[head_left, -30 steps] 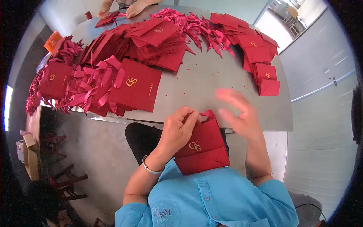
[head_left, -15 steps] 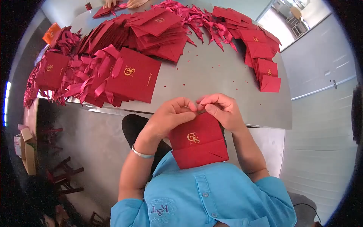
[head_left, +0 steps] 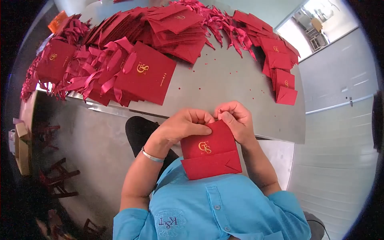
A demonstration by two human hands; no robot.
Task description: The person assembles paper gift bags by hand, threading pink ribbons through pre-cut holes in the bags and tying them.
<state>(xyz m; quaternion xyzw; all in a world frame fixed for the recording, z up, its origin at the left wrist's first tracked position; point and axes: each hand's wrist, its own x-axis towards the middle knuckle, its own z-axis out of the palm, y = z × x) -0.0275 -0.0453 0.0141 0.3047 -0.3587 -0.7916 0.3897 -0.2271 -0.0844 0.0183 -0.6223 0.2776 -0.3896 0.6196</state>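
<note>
A small red paper bag (head_left: 208,147) with a gold monogram rests against my blue shirt, its folded bottom flap towards me. My left hand (head_left: 188,126) grips the bag's top edge between thumb and fingers. At the top right corner, my right hand (head_left: 237,122) is closed in a pinch, thumb against fingertips. A tiny dark red bit shows at that pinch, too small to name.
Finished-looking red bags with pink ribbon handles (head_left: 146,74) lie at the table's left. Behind them are piled flat bags (head_left: 180,24) and loose pink ribbons (head_left: 224,26). Another stack of bags (head_left: 276,52) runs along the right. Red specks dot the metal table (head_left: 224,90).
My right hand has drawn slightly up and away from my left at the bag's top edge. The view has shifted, and another person's hands at the far side have left it.
</note>
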